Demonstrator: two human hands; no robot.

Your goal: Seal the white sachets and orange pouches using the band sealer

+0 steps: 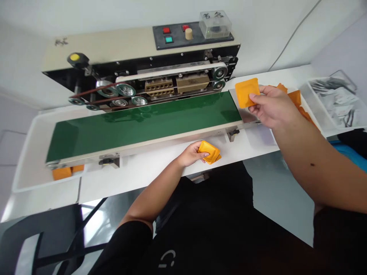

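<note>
My right hand [269,105] pinches a small square orange packet [246,91] between thumb and fingers. It holds the packet up near the right end of a green conveyor belt [160,122]. Lower down, in front of the belt, my left hand [191,154] is closed on more orange packets [210,152], at least two stacked with their edges offset. The belt runs beneath a band sealing machine [140,61] with metal pulleys, a pale band and brass-coloured blocks.
Behind my right hand, a bin holds orange packets [294,97]. Further right stands a white bin [321,110] of small packets. At left, a white tray [24,168] under the belt end contains orange packets [62,173]. A control panel [176,36] tops the machine.
</note>
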